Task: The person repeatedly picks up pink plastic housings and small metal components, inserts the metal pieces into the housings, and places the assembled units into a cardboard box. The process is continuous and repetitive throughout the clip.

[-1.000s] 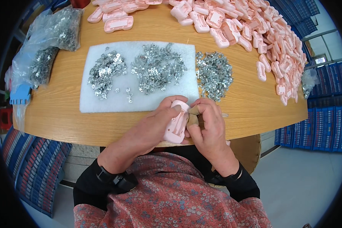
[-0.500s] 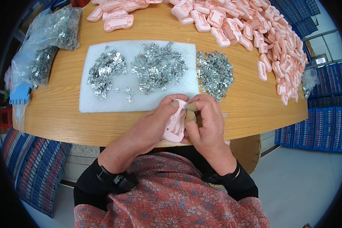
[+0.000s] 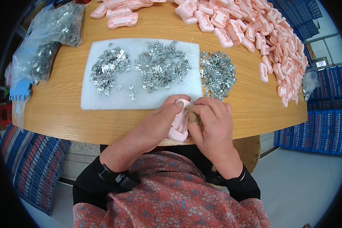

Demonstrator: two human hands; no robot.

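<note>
Near the table's front edge, my left hand (image 3: pixel 161 121) grips a pale pink plastic shell (image 3: pixel 177 129) with a recessed inside, its thumb on the upper end. The shell is tilted, its open side facing up. My right hand (image 3: pixel 213 125) is at the shell's upper right side, thumb and forefinger pinched together against the recess. Tan covers wrap those two fingertips. Whatever the pinch holds is hidden by the fingers. Beyond the hands, a white foam sheet (image 3: pixel 142 102) carries small metal clips in a left heap (image 3: pixel 108 70) and a middle heap (image 3: pixel 161 66).
Another heap of metal clips (image 3: pixel 217 74) lies right of the foam. A large pile of pink shells (image 3: pixel 250 30) covers the far right of the wooden table (image 3: pixel 57 117). Clear plastic bags of metal parts (image 3: pixel 45 57) and a blue plastic piece (image 3: pixel 20 90) are at the left.
The view has shifted slightly. My right hand has turned a little, and its fingers now cover more of the shell's upper recess. My left hand keeps its hold on the shell.
</note>
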